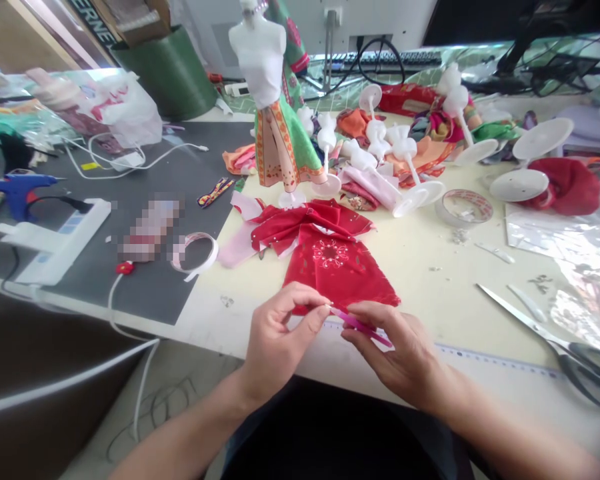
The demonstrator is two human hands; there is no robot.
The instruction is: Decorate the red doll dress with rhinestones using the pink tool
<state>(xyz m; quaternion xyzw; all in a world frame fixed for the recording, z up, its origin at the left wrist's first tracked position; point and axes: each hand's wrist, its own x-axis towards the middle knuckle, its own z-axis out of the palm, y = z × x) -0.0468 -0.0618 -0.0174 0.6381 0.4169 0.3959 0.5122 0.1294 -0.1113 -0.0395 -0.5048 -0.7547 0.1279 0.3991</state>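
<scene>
My right hand (397, 347) grips a slim pink pen-like tool (363, 327), tilted with its narrow end toward the left. At that end the thumb and fingertips of my left hand (283, 330) pinch together on something tiny and whitish, too small to name. Just beyond both hands lies a small red doll-size garment (337, 267) with a white floral motif and a bow-like top part dotted with white beads. Its lower edge is partly behind my fingers. A miniature white mannequin (260, 57) in a green and peach skirt (280, 143) stands behind the garment.
Black-handled scissors (555, 340) lie at the right by a long ruler (495, 360). Tape rolls (464, 207) (196, 257), several small white mannequins (377, 137) and fabric scraps surround the work. A power strip (65, 240) and a blue glue gun (20, 190) sit at the left.
</scene>
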